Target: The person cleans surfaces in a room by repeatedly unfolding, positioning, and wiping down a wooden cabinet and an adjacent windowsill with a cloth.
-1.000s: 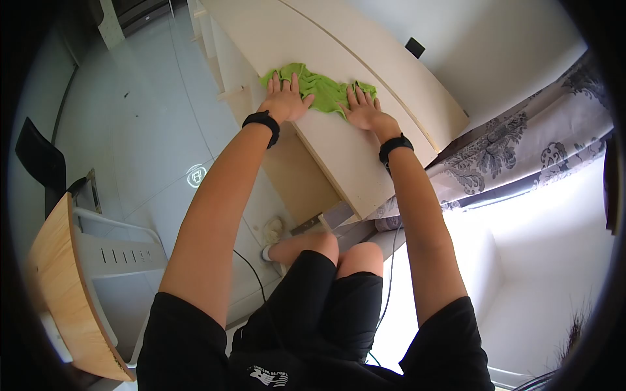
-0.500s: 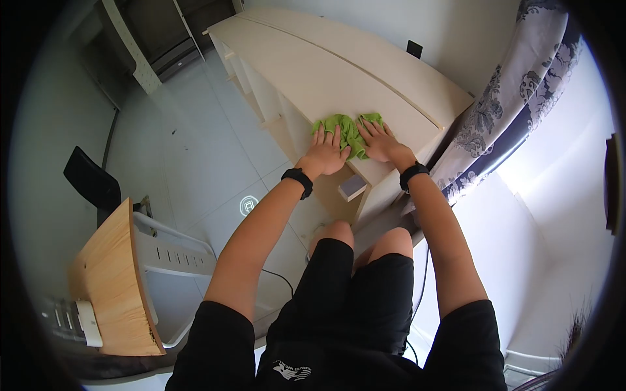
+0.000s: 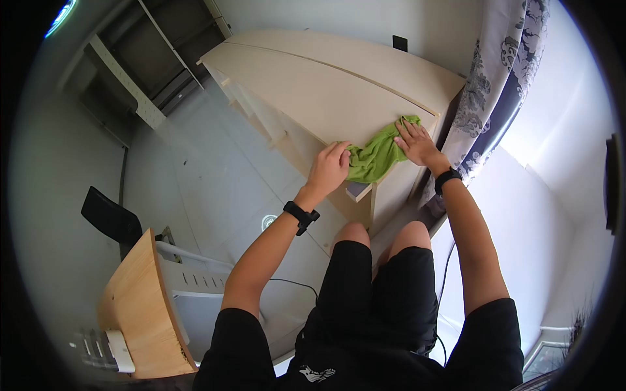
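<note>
A crumpled green cloth [image 3: 377, 158] lies over the near end of a pale wooden cabinet top [image 3: 313, 88], stretched between my two hands. My left hand [image 3: 329, 169] pinches the cloth's left edge at the cabinet's front edge, fingers curled. Flat on the cloth's right end rests my right hand [image 3: 418, 144], its fingers spread. Just under the cloth, a small box-like object [image 3: 357, 190] with a grey top shows inside the open front of the cabinet, partly covered.
A patterned curtain [image 3: 486, 91] hangs close to the cabinet's right end. Open shelf compartments [image 3: 280, 140] face the tiled floor [image 3: 195, 176]. At lower left stand a wooden desk [image 3: 140, 306] and a black chair [image 3: 111, 215]. A cable [image 3: 297, 282] runs along the floor.
My left hand has gone from lying flat on the cloth to gripping its left edge. My right hand has shifted right, and the cloth is now drawn out between them. The view has tilted.
</note>
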Action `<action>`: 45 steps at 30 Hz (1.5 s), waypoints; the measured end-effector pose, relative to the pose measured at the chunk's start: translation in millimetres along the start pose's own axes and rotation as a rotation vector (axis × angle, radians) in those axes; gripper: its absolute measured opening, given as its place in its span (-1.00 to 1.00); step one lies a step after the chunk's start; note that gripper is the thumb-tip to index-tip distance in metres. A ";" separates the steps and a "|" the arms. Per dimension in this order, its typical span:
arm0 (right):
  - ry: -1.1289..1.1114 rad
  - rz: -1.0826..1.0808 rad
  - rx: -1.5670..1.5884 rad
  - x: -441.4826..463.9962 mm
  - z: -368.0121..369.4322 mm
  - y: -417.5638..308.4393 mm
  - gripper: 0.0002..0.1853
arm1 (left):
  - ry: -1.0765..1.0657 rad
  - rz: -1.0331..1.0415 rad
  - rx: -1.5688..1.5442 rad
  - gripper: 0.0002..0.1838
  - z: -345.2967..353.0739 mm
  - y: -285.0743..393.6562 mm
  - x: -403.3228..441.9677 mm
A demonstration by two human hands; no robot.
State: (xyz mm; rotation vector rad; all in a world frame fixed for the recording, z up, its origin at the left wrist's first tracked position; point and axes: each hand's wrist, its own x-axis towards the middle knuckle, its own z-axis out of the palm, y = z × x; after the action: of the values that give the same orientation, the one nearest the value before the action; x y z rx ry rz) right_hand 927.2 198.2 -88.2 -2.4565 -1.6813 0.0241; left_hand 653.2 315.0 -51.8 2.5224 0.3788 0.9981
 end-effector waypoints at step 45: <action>0.423 0.194 -0.060 82.6 -0.5 7.5 -0.62 | 0.141 -0.400 0.553 -0.57 73.0 -133.4 96.7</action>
State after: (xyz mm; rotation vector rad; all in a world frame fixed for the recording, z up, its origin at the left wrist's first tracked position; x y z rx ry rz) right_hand 964.4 272.1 -82.2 -2.4339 -1.2808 -0.4922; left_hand 759.2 451.0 -104.3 2.6670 1.2999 1.0091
